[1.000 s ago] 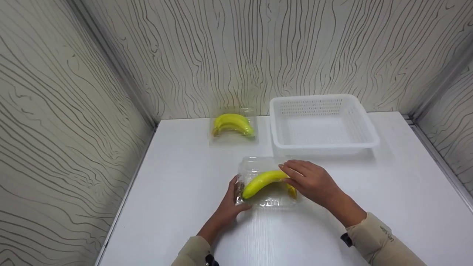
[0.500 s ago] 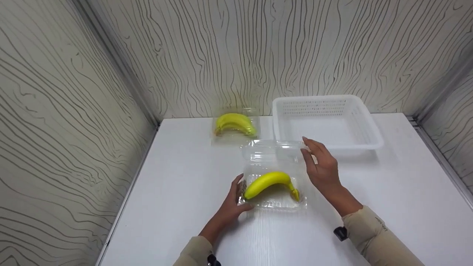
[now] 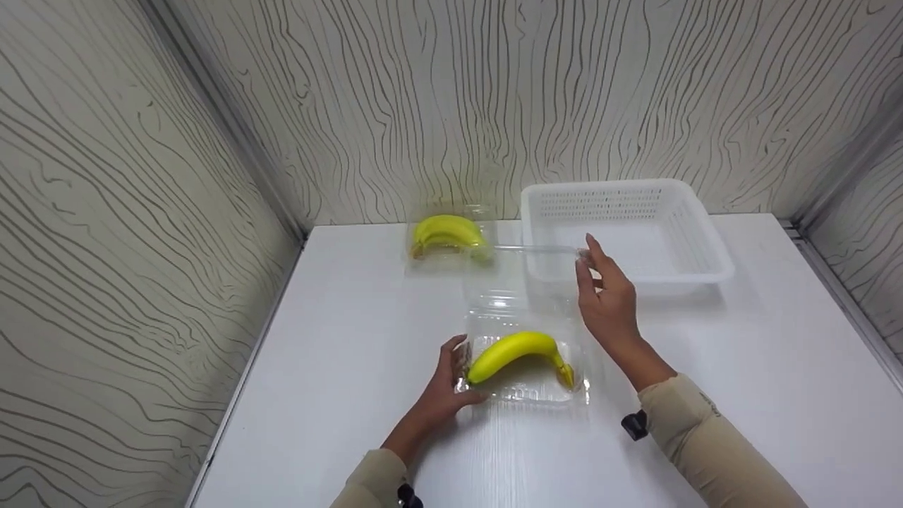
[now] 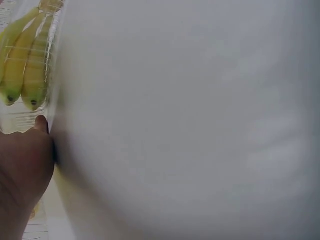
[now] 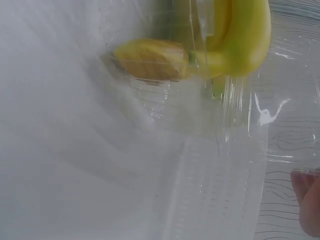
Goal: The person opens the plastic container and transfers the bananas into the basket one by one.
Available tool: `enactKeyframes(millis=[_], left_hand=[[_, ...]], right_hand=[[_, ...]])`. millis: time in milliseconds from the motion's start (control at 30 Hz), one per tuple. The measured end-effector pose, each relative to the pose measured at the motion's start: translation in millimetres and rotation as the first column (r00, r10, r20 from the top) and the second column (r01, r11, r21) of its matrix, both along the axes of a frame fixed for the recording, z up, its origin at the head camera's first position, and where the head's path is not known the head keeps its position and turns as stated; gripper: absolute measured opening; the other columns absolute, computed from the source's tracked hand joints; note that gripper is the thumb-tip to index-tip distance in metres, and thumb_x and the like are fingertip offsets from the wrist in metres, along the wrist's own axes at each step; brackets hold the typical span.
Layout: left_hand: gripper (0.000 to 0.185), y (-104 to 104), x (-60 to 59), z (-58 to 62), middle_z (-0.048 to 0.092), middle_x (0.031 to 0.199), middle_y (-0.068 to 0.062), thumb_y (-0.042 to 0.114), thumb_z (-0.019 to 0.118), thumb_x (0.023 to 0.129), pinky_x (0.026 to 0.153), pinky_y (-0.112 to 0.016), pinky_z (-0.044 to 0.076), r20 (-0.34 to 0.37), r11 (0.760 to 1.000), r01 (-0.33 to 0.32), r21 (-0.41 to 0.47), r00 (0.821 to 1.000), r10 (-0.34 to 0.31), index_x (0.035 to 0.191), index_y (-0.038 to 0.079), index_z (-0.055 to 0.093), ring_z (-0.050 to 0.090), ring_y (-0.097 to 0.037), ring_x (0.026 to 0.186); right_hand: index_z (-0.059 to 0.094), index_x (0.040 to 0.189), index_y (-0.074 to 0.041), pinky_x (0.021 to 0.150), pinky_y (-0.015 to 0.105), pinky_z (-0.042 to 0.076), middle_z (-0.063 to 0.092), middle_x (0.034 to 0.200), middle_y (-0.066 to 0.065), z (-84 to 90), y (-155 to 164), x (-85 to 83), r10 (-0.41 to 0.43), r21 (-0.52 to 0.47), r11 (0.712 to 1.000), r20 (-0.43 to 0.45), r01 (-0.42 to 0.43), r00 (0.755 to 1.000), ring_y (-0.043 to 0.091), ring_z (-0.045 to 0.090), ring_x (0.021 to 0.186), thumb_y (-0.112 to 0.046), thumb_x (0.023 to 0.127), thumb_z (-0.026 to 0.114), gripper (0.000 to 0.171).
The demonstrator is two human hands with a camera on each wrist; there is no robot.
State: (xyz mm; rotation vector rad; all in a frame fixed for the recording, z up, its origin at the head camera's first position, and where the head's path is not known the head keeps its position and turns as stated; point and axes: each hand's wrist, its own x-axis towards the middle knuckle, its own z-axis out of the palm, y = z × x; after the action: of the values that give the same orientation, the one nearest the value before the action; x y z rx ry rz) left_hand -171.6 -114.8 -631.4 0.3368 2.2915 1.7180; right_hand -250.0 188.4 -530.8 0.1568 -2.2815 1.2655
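A clear plastic clamshell container (image 3: 529,394) with yellow bananas (image 3: 511,353) in it sits on the table in front of me. My left hand (image 3: 443,388) grips its left end, thumb on the near side and fingers farther back. The bananas' tips (image 4: 33,102) show through the plastic in the left wrist view, just beyond the left hand (image 4: 25,165). With thumb and fingers, my right hand (image 3: 608,307) pinches the right corner of the raised lid (image 3: 540,248). In the right wrist view, fingertips (image 5: 310,210) meet the shiny lid (image 5: 265,117); the brown banana stem (image 5: 152,60) lies behind it.
A second clear clamshell with bananas (image 3: 448,227) stands at the back, partly behind the raised lid. To its right is a white perforated basket (image 3: 628,276). Patterned panels (image 3: 465,106) wall in the white table (image 3: 338,339) at the back and sides.
My right hand has moved from over the bananas to the lid's edge and swung the lid up and back. The left hand keeps its grip on the container's left end.
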Motion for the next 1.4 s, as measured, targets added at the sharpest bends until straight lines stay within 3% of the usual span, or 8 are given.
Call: enactKeyframes(millis=[233,533,667,767,900,967,1167,1400], left_hand=[[0.106,-0.5,0.1,-1.0,0.028,0.176,-0.018,0.023,0.087,0.082,0.134,-0.062,0.027,0.011,1.0,-0.007,0.028,1.0,0.007,0.164,0.02,0.018,0.03,-0.041,0.164],[0.105,-1.2,-1.0,-0.9,0.028,0.176,-0.02,0.021,0.087,0.083,0.134,-0.059,0.028,0.006,0.999,-0.004,0.039,1.0,0.003,0.162,0.019,0.018,0.029,-0.041,0.165],[0.105,-2.0,-1.0,-3.1,0.029,0.175,-0.02,0.021,0.087,0.082,0.134,-0.059,0.028,0.006,0.999,-0.015,0.043,1.0,0.014,0.162,0.021,0.019,0.03,-0.04,0.164],[0.106,-1.2,-1.1,-3.3,0.03,0.175,-0.018,0.022,0.088,0.081,0.134,-0.058,0.028,0.015,0.999,-0.024,0.034,1.0,0.024,0.162,0.023,0.02,0.03,-0.039,0.164],[0.106,-0.7,-1.4,-2.0,0.03,0.175,-0.019,0.022,0.089,0.081,0.134,-0.058,0.029,0.019,0.999,-0.022,0.042,1.0,0.022,0.162,0.021,0.02,0.031,-0.04,0.164],[0.105,-1.1,-1.8,-1.5,0.031,0.175,-0.019,0.022,0.089,0.082,0.133,-0.059,0.029,0.015,0.999,-0.021,0.047,1.0,0.02,0.162,0.021,0.021,0.031,-0.04,0.164],[0.105,-1.0,-2.9,-0.4,0.03,0.176,-0.016,0.022,0.088,0.082,0.134,-0.059,0.027,0.026,0.999,-0.027,0.028,0.999,0.027,0.162,0.024,0.02,0.03,-0.038,0.165],[0.106,0.0,-0.6,-0.9,0.029,0.176,-0.015,0.025,0.089,0.081,0.133,-0.059,0.028,0.036,0.999,-0.035,0.002,0.999,0.035,0.162,0.024,0.02,0.031,-0.038,0.164]], right_hand=[[0.02,0.173,-0.023,0.105,0.055,0.06,0.055,0.159,0.016,-2.9,0.0,2.4,0.048,0.087,0.994,0.126,-0.059,0.991,0.035,0.06,0.14,-0.026,0.11,0.058,0.073],[0.001,0.174,-0.023,0.116,0.06,0.051,0.036,0.174,0.016,-8.9,3.7,11.7,0.07,0.122,0.988,0.19,-0.094,0.979,0.037,0.048,0.152,-0.025,0.109,0.06,0.088],[0.016,0.172,-0.012,0.121,0.056,0.047,0.036,0.173,0.017,-11.7,4.1,17.6,0.039,0.132,0.99,0.066,-0.048,0.997,0.036,0.045,0.153,-0.019,0.106,0.064,0.083],[0.037,0.164,-0.005,0.128,0.035,0.042,0.047,0.164,0.019,-10.8,4.3,21.6,0.009,0.141,0.99,-0.13,0.01,0.991,0.035,0.05,0.147,-0.012,0.102,0.068,0.07],[0.065,0.14,0.0,0.123,0.011,0.035,0.065,0.139,0.021,-2.6,2.6,27.0,0.042,0.202,0.978,-0.407,0.045,0.912,0.036,0.062,0.127,-0.005,0.095,0.07,0.046],[0.072,0.131,-0.001,0.118,0.012,0.043,0.071,0.129,0.018,3.0,-0.6,29.5,0.116,0.264,0.964,-0.475,0.016,0.872,0.033,0.068,0.117,-0.005,0.093,0.07,0.038],[0.078,0.122,-0.01,0.088,0.035,0.066,0.077,0.118,0.008,10.7,-15.8,37.7,0.412,0.528,0.828,-0.343,-0.189,0.844,0.023,0.075,0.105,-0.012,0.091,0.077,0.031],[0.072,0.136,-0.018,0.099,0.045,0.064,0.072,0.138,0.008,-2.5,-26.4,48.0,0.47,0.67,0.632,0.068,-0.39,0.88,0.026,0.071,0.122,-0.033,0.096,0.079,0.042]])
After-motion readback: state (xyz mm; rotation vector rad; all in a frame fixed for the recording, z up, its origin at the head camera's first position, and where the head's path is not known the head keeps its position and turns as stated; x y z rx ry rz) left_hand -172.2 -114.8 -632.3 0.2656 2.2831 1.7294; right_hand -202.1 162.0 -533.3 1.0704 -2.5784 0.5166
